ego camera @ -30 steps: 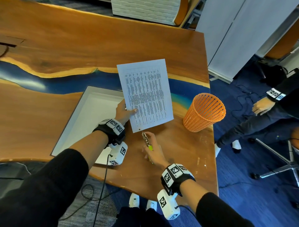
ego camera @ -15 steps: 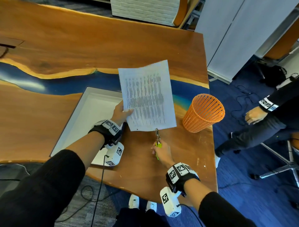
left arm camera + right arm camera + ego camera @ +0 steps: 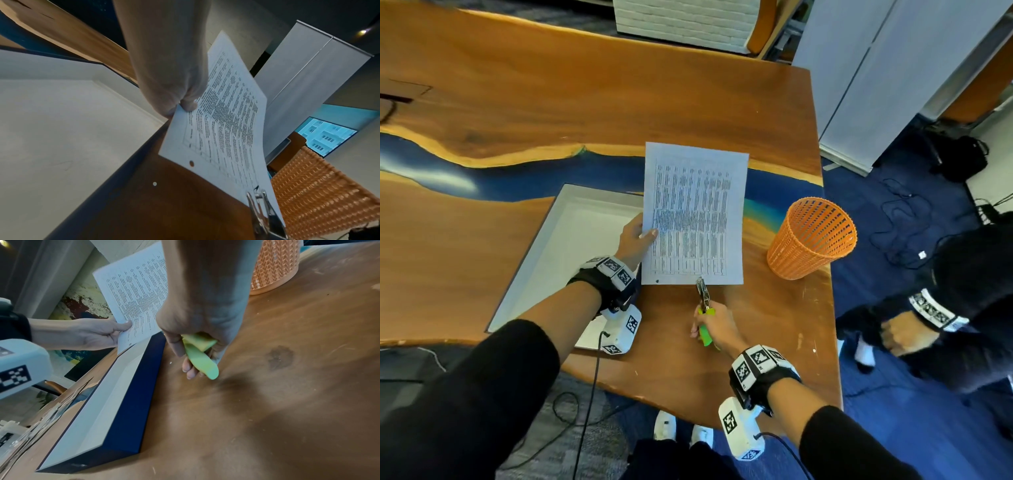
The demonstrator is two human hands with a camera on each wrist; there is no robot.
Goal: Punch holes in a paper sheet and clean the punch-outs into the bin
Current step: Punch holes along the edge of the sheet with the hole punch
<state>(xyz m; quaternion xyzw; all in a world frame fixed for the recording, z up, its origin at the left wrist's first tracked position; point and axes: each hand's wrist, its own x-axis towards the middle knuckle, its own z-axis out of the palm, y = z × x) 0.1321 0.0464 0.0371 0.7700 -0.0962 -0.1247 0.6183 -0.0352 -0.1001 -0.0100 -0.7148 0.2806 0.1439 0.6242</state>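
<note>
My left hand (image 3: 636, 236) pinches the left edge of a printed paper sheet (image 3: 695, 219), holding it lifted above the table. The sheet (image 3: 224, 123) has one hole (image 3: 191, 163) near its lower left corner. My right hand (image 3: 717, 325) grips the green handles (image 3: 200, 356) of a metal hole punch (image 3: 703, 291). The punch's metal head (image 3: 261, 206) sits over the sheet's bottom edge, near the middle. One white punch-out (image 3: 154, 183) lies on the wood below the sheet. The orange mesh bin (image 3: 813, 236) stands to the right of the sheet.
A shallow white tray with a dark blue rim (image 3: 558, 253) lies on the table to the left, under my left wrist. The table's right edge (image 3: 832, 308) is close to the bin. Another person's hand and dark sleeve (image 3: 914, 329) are beside the table on the right.
My left hand has turned the sheet straighter and shifted it right. My right hand has carried the punch forward until its head reached the sheet's bottom edge.
</note>
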